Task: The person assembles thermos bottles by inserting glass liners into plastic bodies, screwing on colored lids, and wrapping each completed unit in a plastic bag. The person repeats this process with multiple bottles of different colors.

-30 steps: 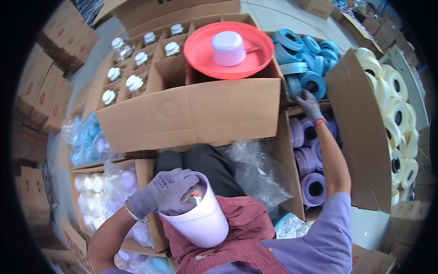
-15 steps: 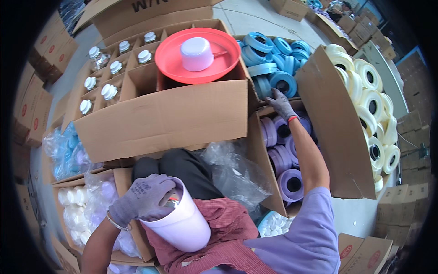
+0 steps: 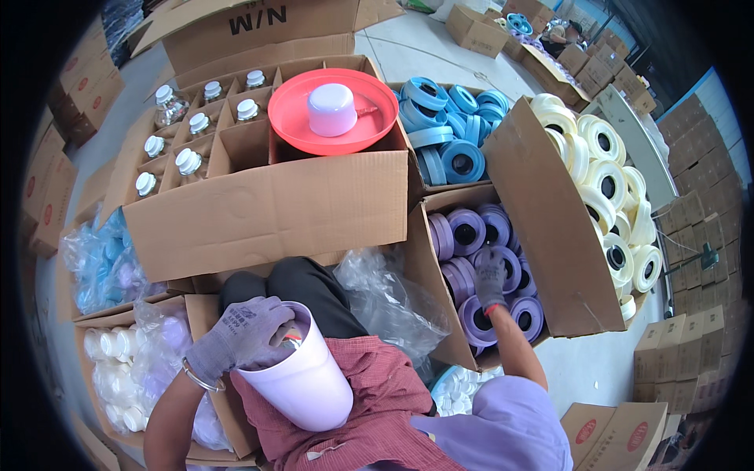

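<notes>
While both hands work separate spots, far left has clear bottles with white screw caps [image 3: 169, 113] in a brown divided cardboard carton [image 3: 267, 221]. Left hand [image 3: 245, 336], grey knit glove, goes over the rim of a pale-lilac plastic cylinder [image 3: 308, 394], tilted on the maroon-clothed lap [image 3: 385, 369]. Its fingers reach into the mouth; can't tell what they grip. Right hand [image 3: 492, 278], same glove, is down among purple plastic rings with dark centres [image 3: 452, 279] in an open brown carton [image 3: 550, 243]; can't tell if its fingers are wide or closed on one. My read: cylinder's partway. Silvery-and-red item [image 3: 291, 342] already inside, no ring or cover on the mouth; many rings loose. Hidden: cylinder's bottom, left fingertips, lower rings. Inner item too covered to identify.
</notes>
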`<state>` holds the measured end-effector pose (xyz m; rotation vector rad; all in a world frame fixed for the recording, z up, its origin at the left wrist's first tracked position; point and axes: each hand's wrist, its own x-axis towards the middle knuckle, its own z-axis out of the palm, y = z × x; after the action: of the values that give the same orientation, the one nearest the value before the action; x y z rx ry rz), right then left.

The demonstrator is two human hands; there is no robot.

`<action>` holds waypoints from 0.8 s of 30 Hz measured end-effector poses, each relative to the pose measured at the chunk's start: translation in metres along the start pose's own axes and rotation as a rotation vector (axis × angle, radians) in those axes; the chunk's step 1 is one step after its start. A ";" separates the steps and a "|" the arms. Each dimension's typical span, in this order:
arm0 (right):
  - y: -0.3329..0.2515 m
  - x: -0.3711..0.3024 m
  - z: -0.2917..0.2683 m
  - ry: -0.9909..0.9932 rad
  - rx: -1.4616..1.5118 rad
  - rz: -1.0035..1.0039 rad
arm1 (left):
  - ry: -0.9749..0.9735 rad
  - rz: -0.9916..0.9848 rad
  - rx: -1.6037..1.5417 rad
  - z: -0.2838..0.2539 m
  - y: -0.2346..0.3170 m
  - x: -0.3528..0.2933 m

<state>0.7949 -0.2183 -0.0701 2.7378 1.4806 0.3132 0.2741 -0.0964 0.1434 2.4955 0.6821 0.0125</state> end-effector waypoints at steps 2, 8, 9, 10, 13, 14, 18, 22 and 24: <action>0.030 -0.014 0.018 -0.031 -0.401 -0.142 | 0.002 0.007 -0.006 -0.004 0.004 0.001; -0.041 0.003 -0.127 0.108 0.891 -0.010 | 0.534 -0.036 0.075 0.002 0.007 -0.005; -0.072 -0.005 -0.174 0.129 1.149 -0.033 | 0.643 -0.021 0.140 -0.010 0.021 0.005; -0.110 -0.011 -0.215 0.142 1.418 -0.063 | 0.696 0.029 0.086 -0.020 0.030 0.013; -0.221 -0.034 -0.292 -0.248 2.170 -0.034 | 0.737 0.146 0.035 -0.028 0.062 0.035; -0.249 -0.042 -0.307 -0.481 2.442 0.013 | 0.783 0.139 0.058 -0.027 0.063 0.037; -0.280 -0.039 -0.311 0.322 1.469 -0.833 | 0.886 -0.019 -1.179 -0.035 0.044 0.006; -0.316 -0.051 -0.300 0.418 1.236 -1.063 | 0.995 -0.048 -1.109 -0.024 0.047 -0.019; -0.321 -0.054 -0.290 -0.195 1.445 -0.790 | 1.007 -0.031 -0.579 -0.024 0.045 -0.024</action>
<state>0.4479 -0.1098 0.1713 2.0707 3.2691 -1.4899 0.2707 -0.1284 0.1896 1.7898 0.9128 1.3144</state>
